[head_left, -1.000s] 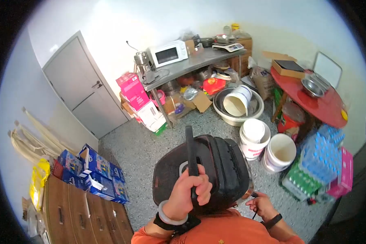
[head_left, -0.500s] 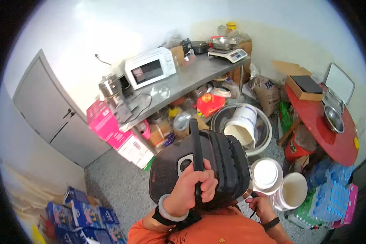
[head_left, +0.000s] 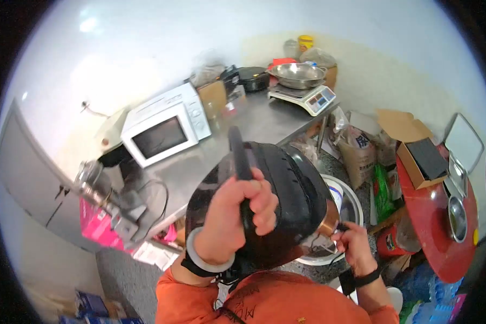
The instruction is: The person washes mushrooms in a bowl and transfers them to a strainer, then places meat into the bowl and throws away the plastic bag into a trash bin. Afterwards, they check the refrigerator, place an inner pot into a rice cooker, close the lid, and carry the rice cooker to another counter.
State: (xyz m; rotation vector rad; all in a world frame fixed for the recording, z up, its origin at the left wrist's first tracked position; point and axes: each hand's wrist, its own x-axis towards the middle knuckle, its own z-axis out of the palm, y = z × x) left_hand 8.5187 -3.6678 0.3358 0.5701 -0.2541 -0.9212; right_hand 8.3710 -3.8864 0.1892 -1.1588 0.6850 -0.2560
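My left hand (head_left: 237,213) is wrapped round the black carrying handle (head_left: 238,154) of a black rice cooker (head_left: 283,194), held up against my front. The cooker is tilted, and its copper-coloured side (head_left: 326,222) faces my right. Beside that side, my right hand (head_left: 356,245) pinches the black end of a power cord (head_left: 340,227). Whether this end touches the cooker I cannot tell. Behind the cooker is the steel table (head_left: 254,119), with a white microwave (head_left: 164,132) on its left part and a steel pan (head_left: 298,74) on a digital scale (head_left: 313,101) at its right end.
A metal appliance with a cord (head_left: 110,197) stands at the table's left end. Below the cooker, a large basin (head_left: 353,205) is partly hidden. To the right are a sack (head_left: 356,159), a red round table (head_left: 432,221) and bottled water packs (head_left: 437,294). A grey door (head_left: 29,183) is at left.
The view has moved nearer to the steel table, which now looks larger. The cooker has come along, held by its handle. My right hand remains at its side with the cord.
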